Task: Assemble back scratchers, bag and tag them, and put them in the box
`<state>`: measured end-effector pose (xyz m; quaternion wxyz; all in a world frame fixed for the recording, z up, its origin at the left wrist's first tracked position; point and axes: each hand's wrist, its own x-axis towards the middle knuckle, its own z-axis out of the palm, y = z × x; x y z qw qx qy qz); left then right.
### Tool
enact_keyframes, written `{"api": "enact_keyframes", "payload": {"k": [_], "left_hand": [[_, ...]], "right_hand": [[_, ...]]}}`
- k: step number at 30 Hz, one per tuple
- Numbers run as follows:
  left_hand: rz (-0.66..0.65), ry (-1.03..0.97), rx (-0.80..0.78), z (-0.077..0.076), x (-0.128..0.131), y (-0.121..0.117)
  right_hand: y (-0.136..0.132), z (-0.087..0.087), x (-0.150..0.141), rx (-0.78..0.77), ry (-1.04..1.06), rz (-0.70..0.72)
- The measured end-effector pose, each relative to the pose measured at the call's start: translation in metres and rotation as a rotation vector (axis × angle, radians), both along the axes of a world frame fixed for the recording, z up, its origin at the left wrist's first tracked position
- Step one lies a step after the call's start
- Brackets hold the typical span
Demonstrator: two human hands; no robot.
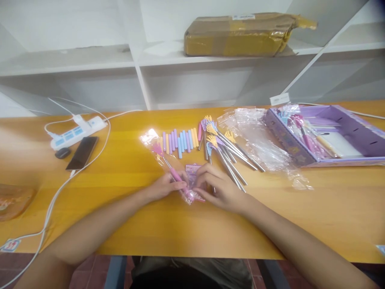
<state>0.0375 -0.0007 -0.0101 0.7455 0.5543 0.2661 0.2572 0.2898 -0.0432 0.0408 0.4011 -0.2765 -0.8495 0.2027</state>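
My left hand [169,185] is closed around a pink back scratcher [175,173] with a metal shaft, inside a clear plastic bag whose far end reaches past the hand-shaped head. At the bag's near end my right hand [221,186] has its fingers bent in a pinch against the plastic; what exactly they grip is partly hidden. Between the hands lies a small purple printed card [191,170], partly covered by the fingers. Beyond it, a row of pastel handles [180,142] in yellow, purple and blue lies beside a pile of metal back scratcher rods [230,154] with coloured hand-shaped heads.
Crumpled clear bags [252,132] lie next to a purple box [309,160] holding bagged back scratchers. At left are a power strip [78,130], a phone [82,153] and white cables. A taped carton [234,38] sits on the shelf behind.
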Motion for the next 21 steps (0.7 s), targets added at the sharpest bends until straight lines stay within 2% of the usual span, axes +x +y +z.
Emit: {"api": "enact_keyframes", "payload": {"k": [4,8,13,17,21], "left_hand": [[-0.005,0.006,0.047,0.001,0.001,0.001],[-0.019,0.02,0.085,0.01,0.001,-0.002],[-0.036,0.118,0.124,0.018,0.0,-0.008],[-0.03,0.107,0.091,0.019,0.002,-0.01],[-0.011,0.079,0.059,0.022,0.006,-0.012]], "right_hand": [[0.001,-0.004,-0.002,-0.097,0.033,0.02],[-0.002,-0.007,-0.002,-0.15,0.036,0.021],[-0.008,-0.013,0.001,-0.336,-0.005,-0.015],[-0.009,-0.019,0.003,-0.421,-0.025,-0.052],[-0.01,-0.022,0.003,-0.431,-0.049,-0.066]]}}
